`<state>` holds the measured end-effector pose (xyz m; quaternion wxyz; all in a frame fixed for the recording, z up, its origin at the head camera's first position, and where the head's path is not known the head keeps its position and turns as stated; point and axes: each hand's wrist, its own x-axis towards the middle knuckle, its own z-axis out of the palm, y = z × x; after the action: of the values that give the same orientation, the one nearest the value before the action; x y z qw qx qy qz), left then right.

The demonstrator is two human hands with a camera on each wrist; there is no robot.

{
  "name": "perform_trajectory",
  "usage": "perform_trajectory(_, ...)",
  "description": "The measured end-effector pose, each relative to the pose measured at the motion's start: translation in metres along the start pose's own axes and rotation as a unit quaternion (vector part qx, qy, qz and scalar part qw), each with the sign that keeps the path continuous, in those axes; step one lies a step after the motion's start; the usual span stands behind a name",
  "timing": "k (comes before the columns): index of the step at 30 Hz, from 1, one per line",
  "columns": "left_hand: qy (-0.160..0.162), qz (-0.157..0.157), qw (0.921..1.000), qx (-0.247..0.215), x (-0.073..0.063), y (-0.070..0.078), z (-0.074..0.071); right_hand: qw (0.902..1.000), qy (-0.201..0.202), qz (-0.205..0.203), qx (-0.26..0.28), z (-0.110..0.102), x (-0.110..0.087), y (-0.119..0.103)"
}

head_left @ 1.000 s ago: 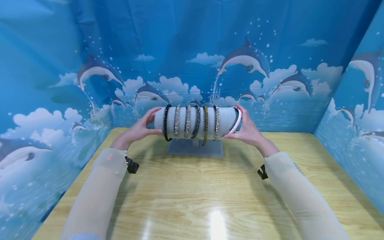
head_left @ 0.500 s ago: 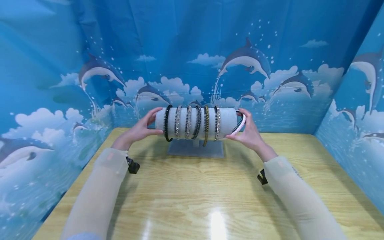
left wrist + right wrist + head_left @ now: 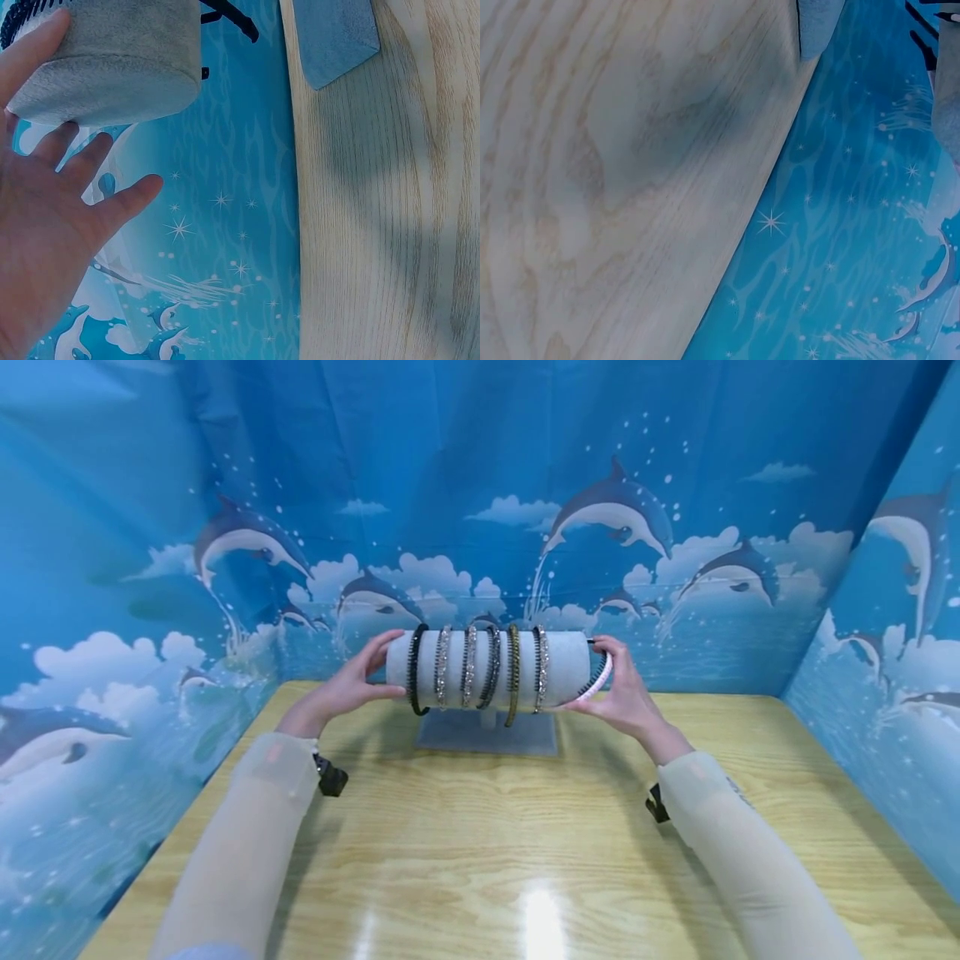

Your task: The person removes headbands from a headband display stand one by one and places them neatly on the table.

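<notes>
A pale grey padded display roll (image 3: 566, 660) stands crosswise on its stand in the head view, several toothed headbands around it. My left hand (image 3: 350, 683) grips the roll's left end, thumb at the front below and fingers over the top; in the left wrist view the other fingers (image 3: 90, 161) spread beyond the end face. At the right end, my right hand (image 3: 624, 692) holds a pinkish-white headband (image 3: 597, 683) with dark inner teeth between thumb and fingers. That headband sits slanted at the roll's end, partly past it. The right wrist view does not show the right hand.
The stand's flat grey base (image 3: 487, 732) rests near the back of the wood-grain table (image 3: 480, 827). Black (image 3: 415, 670), silver and gold (image 3: 513, 672) headbands sit along the roll. A blue dolphin-print curtain (image 3: 450, 485) closes in the back and sides.
My right hand has shifted slightly right, drawing the pinkish-white headband outward past the roll's right end. The left hand keeps its place on the roll.
</notes>
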<state>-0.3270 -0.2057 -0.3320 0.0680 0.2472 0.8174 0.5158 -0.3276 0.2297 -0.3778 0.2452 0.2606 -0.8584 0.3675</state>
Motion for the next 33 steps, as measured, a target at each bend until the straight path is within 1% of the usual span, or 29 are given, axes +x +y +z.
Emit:
perform_trajectory(4, -0.003, 0.001, 1.0, 0.0, 0.0, -0.001, 0.0, 0.9998, -0.004, -0.019, -0.011, -0.004, 0.0, 0.001)
perform_trajectory(9, -0.004, 0.006, 1.0, -0.002, 0.001, -0.001, 0.0, 0.9979, -0.014, -0.047, -0.042, -0.01, -0.002, 0.004)
perform_trajectory(11, -0.002, 0.003, 1.0, -0.003, 0.0, -0.001, 0.0, 0.9966, -0.017, -0.059, -0.055, -0.011, -0.002, 0.006)
perform_trajectory(15, 0.0, 0.001, 1.0, -0.001, 0.0, -0.001, 0.001, 0.9941, -0.011, -0.077, -0.075, -0.015, -0.003, 0.008)
perform_trajectory(21, 0.0, 0.002, 1.0, -0.001, -0.001, -0.001, 0.001, 0.9913, -0.009, -0.07, -0.111, -0.022, -0.007, 0.008)
perform_trajectory(25, 0.002, -0.004, 1.0, -0.001, -0.002, -0.001, 0.0, 0.9906, -0.009, -0.068, -0.118, -0.029, -0.01, 0.006)
perform_trajectory(28, 0.001, -0.003, 1.0, -0.002, -0.002, 0.001, 0.0, 0.9902, -0.009, -0.065, -0.124, -0.035, -0.014, 0.004)
perform_trajectory(33, 0.002, -0.005, 1.0, -0.002, -0.001, 0.001, 0.0, 0.9886, -0.021, -0.064, -0.135, -0.046, -0.024, 0.002)
